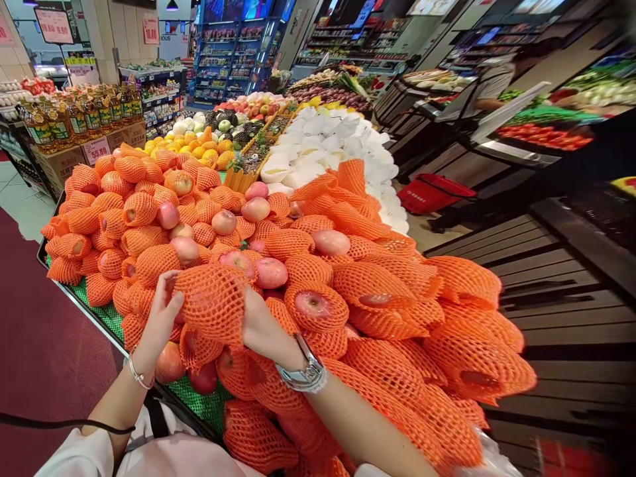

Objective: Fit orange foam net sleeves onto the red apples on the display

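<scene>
Between my two hands is an apple in an orange foam net (211,301), held over the near side of the fruit pile. My left hand (161,308) grips the left end, its thumb in front and its fingers partly behind the net. At the other end my right hand (261,321) closes on the net, with most of its fingertips hidden by it. Bare apples lie just below, including a reddish one (169,362) and a darker one (203,378). Another netted apple (317,301) shows its end right of my right hand.
Many netted apples (390,285) cover the sloping stand, which has green matting (199,401) at its near edge. White-wrapped fruit (318,142) and oranges (199,151) lie behind. Oil bottles (79,119) stand back left; a red basket (432,193) is at right.
</scene>
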The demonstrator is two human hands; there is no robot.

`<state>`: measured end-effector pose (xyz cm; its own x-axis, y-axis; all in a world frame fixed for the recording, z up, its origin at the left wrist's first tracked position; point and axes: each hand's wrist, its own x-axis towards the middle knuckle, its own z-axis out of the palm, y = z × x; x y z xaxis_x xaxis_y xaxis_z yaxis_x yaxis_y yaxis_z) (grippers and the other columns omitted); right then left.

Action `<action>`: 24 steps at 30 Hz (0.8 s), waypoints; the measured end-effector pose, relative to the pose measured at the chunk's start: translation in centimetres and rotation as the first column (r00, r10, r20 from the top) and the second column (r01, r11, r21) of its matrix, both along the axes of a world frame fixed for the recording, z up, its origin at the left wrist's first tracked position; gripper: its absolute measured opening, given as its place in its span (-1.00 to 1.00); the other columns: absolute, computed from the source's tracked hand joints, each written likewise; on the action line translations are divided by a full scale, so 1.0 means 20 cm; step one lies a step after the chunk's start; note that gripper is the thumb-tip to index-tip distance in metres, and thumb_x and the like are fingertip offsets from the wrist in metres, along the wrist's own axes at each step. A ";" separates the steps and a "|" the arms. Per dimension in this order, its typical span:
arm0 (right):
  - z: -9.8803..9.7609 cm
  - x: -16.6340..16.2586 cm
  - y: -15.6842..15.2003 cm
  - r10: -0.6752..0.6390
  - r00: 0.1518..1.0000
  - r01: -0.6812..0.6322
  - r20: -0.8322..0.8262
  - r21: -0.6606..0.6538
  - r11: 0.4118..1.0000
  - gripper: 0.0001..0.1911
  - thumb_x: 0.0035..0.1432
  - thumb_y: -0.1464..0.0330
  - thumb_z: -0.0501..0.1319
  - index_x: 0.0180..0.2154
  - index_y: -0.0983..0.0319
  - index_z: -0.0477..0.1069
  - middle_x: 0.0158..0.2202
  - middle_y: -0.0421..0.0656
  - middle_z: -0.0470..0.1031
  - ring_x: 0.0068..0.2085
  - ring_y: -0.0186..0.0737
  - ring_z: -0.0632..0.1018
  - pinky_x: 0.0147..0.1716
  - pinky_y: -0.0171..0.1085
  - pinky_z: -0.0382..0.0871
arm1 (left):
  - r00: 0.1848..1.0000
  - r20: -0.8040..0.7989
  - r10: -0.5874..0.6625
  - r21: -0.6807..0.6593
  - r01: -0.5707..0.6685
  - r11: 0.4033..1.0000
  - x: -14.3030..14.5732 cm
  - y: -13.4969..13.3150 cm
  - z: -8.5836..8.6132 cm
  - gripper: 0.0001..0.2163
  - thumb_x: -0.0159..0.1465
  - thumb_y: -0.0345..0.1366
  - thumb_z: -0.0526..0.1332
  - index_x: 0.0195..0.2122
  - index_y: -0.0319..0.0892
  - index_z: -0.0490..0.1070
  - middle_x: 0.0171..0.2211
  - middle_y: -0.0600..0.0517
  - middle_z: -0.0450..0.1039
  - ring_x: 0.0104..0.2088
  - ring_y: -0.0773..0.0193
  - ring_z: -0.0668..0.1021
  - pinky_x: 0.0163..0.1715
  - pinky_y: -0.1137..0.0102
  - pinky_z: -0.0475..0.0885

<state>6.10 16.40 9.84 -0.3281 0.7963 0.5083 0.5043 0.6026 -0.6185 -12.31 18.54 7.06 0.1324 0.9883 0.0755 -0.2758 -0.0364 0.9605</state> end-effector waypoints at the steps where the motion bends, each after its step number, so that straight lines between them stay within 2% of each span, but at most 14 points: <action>1: 0.00 0.00 -0.01 -0.005 1.000 0.006 -0.014 0.012 1.000 -0.63 0.22 0.35 0.21 0.07 0.22 0.31 0.03 0.03 0.48 0.06 -0.03 0.52 0.09 -0.03 0.46 | 0.997 0.046 -0.063 0.022 0.062 0.998 -0.01 0.00 0.00 -0.42 0.12 0.16 0.30 0.07 -0.04 0.31 0.10 -0.06 0.37 0.21 0.01 0.38 0.24 0.16 0.25; 4: -0.01 0.01 -0.02 -0.009 1.000 0.008 0.017 0.046 0.999 -0.61 0.18 0.41 0.21 0.06 0.24 0.31 0.00 0.04 0.48 0.06 0.00 0.52 0.07 -0.03 0.47 | 0.957 0.127 -0.260 0.013 0.260 0.965 -0.01 -0.02 0.01 -0.25 0.03 0.17 0.37 0.19 -0.07 0.28 0.17 -0.12 0.36 0.27 -0.08 0.32 0.30 0.10 0.18; 6: -0.02 0.01 -0.03 -0.001 0.998 -0.002 0.060 0.060 0.998 -0.60 0.15 0.45 0.20 0.05 0.26 0.32 -0.01 0.06 0.48 0.06 0.02 0.51 0.07 -0.02 0.47 | 0.945 0.178 -0.276 -0.048 0.288 0.956 0.00 -0.05 0.01 -0.26 0.02 0.14 0.40 0.17 -0.10 0.33 0.14 -0.14 0.41 0.26 -0.11 0.34 0.30 0.08 0.19; 10: -0.07 0.03 -0.05 -0.024 0.992 0.019 0.128 0.041 0.999 -0.52 0.10 0.47 0.20 0.09 0.31 0.27 -0.01 0.12 0.46 0.02 0.05 0.52 0.00 0.00 0.51 | 0.949 0.313 -0.039 -0.215 0.111 0.970 0.05 -0.10 -0.06 -0.35 0.04 0.13 0.37 0.09 -0.11 0.42 0.13 -0.10 0.46 0.27 -0.08 0.35 0.30 0.11 0.21; 12: -0.10 0.04 -0.06 -0.073 0.982 0.065 0.174 0.055 0.996 -0.39 0.04 0.46 0.22 0.15 0.39 0.18 0.05 0.23 0.41 0.06 0.14 0.50 0.00 0.06 0.50 | 0.935 0.352 0.046 -0.324 0.075 0.943 0.08 -0.12 -0.11 -0.39 0.08 0.13 0.33 0.08 -0.12 0.43 0.16 -0.09 0.44 0.30 -0.06 0.30 0.31 0.12 0.18; 14: -0.12 0.04 -0.07 -0.102 0.972 0.088 0.212 0.074 0.993 -0.35 0.01 0.49 0.21 0.16 0.42 0.15 0.09 0.27 0.37 0.13 0.17 0.45 0.07 0.10 0.44 | 0.931 0.356 0.084 -0.413 0.076 0.908 0.08 -0.14 -0.15 -0.38 0.07 0.14 0.33 0.07 -0.11 0.43 0.19 -0.08 0.42 0.34 -0.03 0.25 0.33 0.13 0.14; 17: -0.08 0.04 -0.07 -0.075 0.970 0.065 0.231 0.050 0.997 -0.52 0.01 0.54 0.15 0.03 0.34 0.26 -0.01 0.15 0.44 0.09 0.08 0.47 0.11 0.06 0.42 | 0.931 0.360 0.054 -0.480 0.136 0.867 0.07 -0.16 -0.17 -0.33 0.02 0.21 0.35 0.06 -0.08 0.44 0.19 -0.07 0.42 0.35 -0.02 0.23 0.33 0.15 0.13; 20: -0.01 0.03 -0.06 -0.044 0.972 0.050 0.230 -0.022 0.998 -0.63 0.00 0.60 0.10 -0.11 0.28 0.33 -0.09 0.07 0.47 0.00 0.01 0.51 0.05 0.00 0.46 | 0.926 0.367 -0.085 -0.469 0.263 0.843 0.04 -0.16 -0.16 -0.27 -0.08 0.22 0.40 0.06 -0.09 0.44 0.15 -0.12 0.45 0.28 -0.11 0.34 0.27 0.13 0.25; 22: 0.04 0.05 -0.05 0.009 0.978 0.013 0.206 -0.105 0.994 -0.71 0.06 0.57 0.12 -0.14 0.26 0.36 -0.12 0.02 0.49 -0.04 -0.04 0.53 0.00 -0.05 0.49 | 0.934 0.326 -0.147 -0.423 0.283 0.861 0.03 -0.14 -0.14 -0.26 -0.10 0.10 0.48 0.10 -0.07 0.41 0.13 -0.12 0.46 0.23 -0.13 0.40 0.22 0.10 0.32; 24: 0.09 0.09 -0.04 0.051 0.989 -0.027 0.137 -0.172 0.985 -0.80 0.16 0.45 0.17 -0.13 0.25 0.41 -0.12 -0.01 0.53 -0.06 -0.07 0.55 -0.02 -0.07 0.50 | 0.950 0.274 -0.151 -0.355 0.246 0.902 0.01 -0.10 -0.11 -0.29 -0.06 -0.01 0.48 0.13 -0.05 0.36 0.12 -0.10 0.46 0.20 -0.11 0.43 0.18 0.09 0.36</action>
<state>7.85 15.54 11.71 -0.4190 0.8521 0.3135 0.5719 0.5159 -0.6378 -12.11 16.51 4.84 0.3544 0.9019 -0.2470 -0.4563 0.3973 0.7962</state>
